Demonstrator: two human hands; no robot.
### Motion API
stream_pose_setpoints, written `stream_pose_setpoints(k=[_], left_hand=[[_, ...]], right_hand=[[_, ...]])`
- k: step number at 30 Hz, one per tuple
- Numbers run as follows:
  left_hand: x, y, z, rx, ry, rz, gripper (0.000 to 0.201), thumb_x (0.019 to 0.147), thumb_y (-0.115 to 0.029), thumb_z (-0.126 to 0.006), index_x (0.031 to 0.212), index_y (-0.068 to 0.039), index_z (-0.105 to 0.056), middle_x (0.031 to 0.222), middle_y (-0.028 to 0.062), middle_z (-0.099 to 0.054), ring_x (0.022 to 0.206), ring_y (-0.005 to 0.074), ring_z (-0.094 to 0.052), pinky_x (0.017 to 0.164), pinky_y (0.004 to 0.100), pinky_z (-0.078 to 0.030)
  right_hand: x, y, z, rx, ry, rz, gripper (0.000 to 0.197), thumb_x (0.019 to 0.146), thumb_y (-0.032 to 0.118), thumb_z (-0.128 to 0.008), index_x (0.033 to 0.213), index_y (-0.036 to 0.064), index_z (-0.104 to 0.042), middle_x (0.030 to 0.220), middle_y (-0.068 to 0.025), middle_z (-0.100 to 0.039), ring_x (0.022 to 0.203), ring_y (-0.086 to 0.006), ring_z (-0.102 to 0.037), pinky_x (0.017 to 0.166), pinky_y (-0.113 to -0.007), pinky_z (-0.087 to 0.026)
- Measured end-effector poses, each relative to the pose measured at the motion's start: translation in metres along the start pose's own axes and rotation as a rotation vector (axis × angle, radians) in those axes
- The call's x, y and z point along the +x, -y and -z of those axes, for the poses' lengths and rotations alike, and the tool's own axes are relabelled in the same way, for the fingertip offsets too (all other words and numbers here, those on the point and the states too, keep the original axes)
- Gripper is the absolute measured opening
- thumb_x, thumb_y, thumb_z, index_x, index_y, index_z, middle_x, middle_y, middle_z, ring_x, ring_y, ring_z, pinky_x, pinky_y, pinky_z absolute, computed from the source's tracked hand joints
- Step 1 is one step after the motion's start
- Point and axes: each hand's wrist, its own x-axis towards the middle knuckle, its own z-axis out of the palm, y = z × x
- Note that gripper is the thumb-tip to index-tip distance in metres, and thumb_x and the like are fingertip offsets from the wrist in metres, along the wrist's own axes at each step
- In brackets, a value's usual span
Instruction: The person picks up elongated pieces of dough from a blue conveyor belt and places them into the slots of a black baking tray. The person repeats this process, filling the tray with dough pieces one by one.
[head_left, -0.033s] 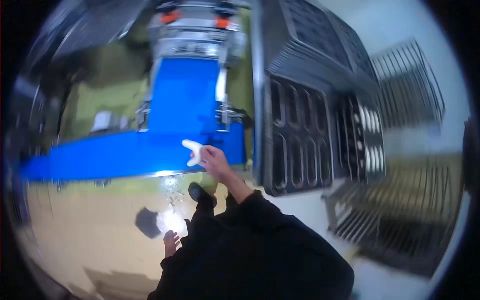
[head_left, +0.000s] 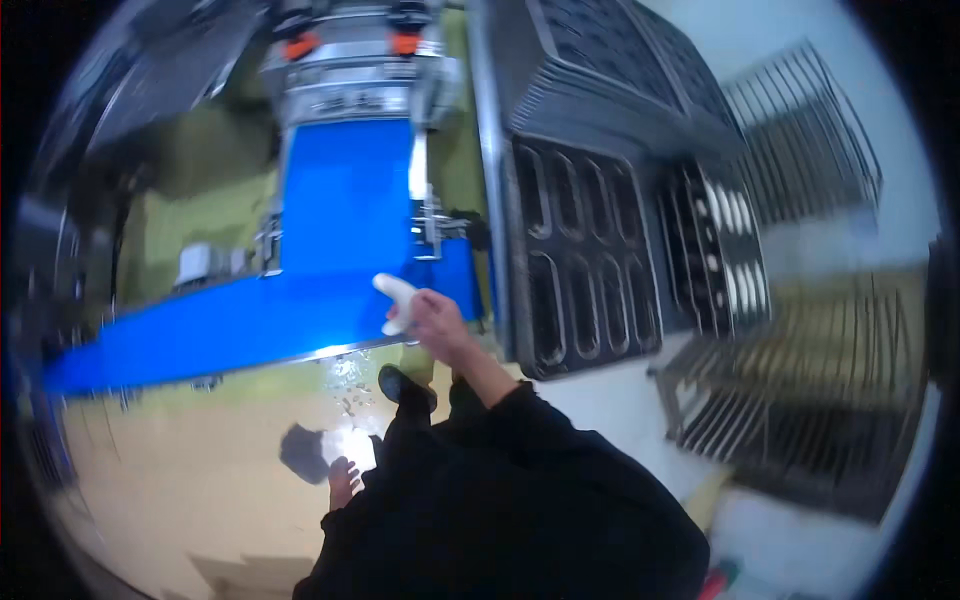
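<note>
My right hand (head_left: 440,325) is closed round one end of a soft white dough piece (head_left: 398,296), which curves out from the fingers. Hand and dough are over the near right part of a blue conveyor belt (head_left: 250,310). Just right of this hand lies a dark baking tray (head_left: 553,243) with several long rounded moulds, and those I can see look bare. Down by my side hangs my left hand (head_left: 343,483), holding nothing, its fingers apart.
A metal machine (head_left: 345,97) with orange parts stands at the belt's far end. Beyond the near tray, pale dough pieces (head_left: 738,290) fill moulds of another tray. Stacked trays (head_left: 625,60) rise behind. Wire racks (head_left: 810,140) stand at right. Bits of debris (head_left: 350,400) lie on the floor.
My view has turned a little, so the machine and trays sit further left. My right hand has come closer to the near tray, and the dough in it now hangs in a different curve.
</note>
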Motion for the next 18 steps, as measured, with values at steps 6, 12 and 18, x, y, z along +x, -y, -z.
stream_pose_setpoints(k=[6,12,18], left_hand=[[0.046,-0.122,-0.059,0.37,0.097,-0.092,0.034,0.089,-0.033,-0.05,0.115,-0.01,-0.051,0.098,0.0037,-0.06,0.08,0.0129,-0.057,0.059,0.0264,-0.045],[-0.016,-0.179,-0.174,0.327,0.201,-0.286,0.045,0.089,-0.038,-0.051,0.125,-0.012,-0.045,0.112,0.0075,-0.058,0.091,0.0181,-0.057,0.075,0.0346,-0.045],[-0.086,-0.215,-0.22,0.414,0.25,-0.422,0.041,0.089,-0.032,-0.052,0.125,-0.011,-0.047,0.106,0.0067,-0.061,0.092,0.0162,-0.058,0.075,0.0307,-0.045]], right_hand=[[-0.135,0.149,0.069,-0.064,-0.37,0.585,0.023,0.096,0.025,-0.04,0.1,0.0035,-0.046,0.081,-0.0079,-0.058,0.063,-0.0103,-0.054,0.058,-0.023,-0.046],[-0.144,0.169,0.088,-1.103,-0.91,0.899,0.024,0.091,0.02,-0.052,0.098,-0.0023,-0.053,0.075,-0.0088,-0.056,0.061,-0.0193,-0.054,0.055,-0.031,-0.044],[-0.147,0.142,0.072,-1.867,-0.848,0.252,0.041,0.081,0.014,-0.06,0.117,-0.0018,-0.049,0.115,-0.0205,-0.05,0.104,-0.0368,-0.048,0.088,-0.044,-0.038]])
